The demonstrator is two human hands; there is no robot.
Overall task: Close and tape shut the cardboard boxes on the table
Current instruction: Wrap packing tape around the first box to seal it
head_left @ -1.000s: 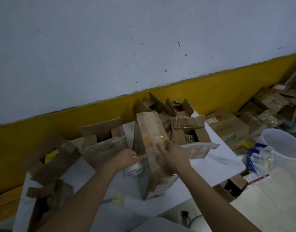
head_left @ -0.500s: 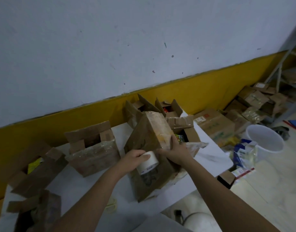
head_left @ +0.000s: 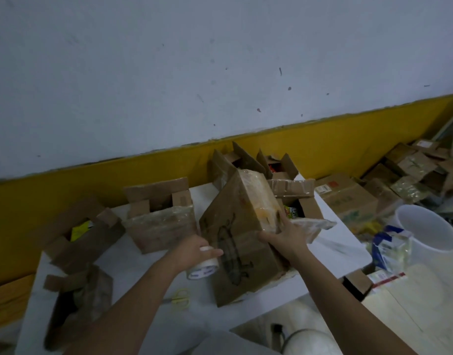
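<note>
A closed cardboard box (head_left: 235, 234) leans tilted on the white table (head_left: 143, 272), one side wrapped in shiny clear tape. My left hand (head_left: 194, 252) grips a white roll of tape (head_left: 203, 267) against the box's left face. My right hand (head_left: 284, 234) lies spread over the box's right edge, fingers straight. Open boxes stand around it: one (head_left: 161, 221) just to the left, one (head_left: 79, 234) at the far left, one (head_left: 76, 303) at the near left, one (head_left: 297, 201) behind the right hand.
Yellow-handled scissors (head_left: 180, 298) lie on the table near the front edge. More open boxes (head_left: 235, 162) stand at the back by the yellow wall band. On the floor to the right are stacked cartons (head_left: 348, 201), a white bucket (head_left: 430, 231) and a blue-white package (head_left: 389, 249).
The box has turned so its printed brown face comes toward me. My left hand with the tape roll slid along that face. The right hand shifted to the box's right edge.
</note>
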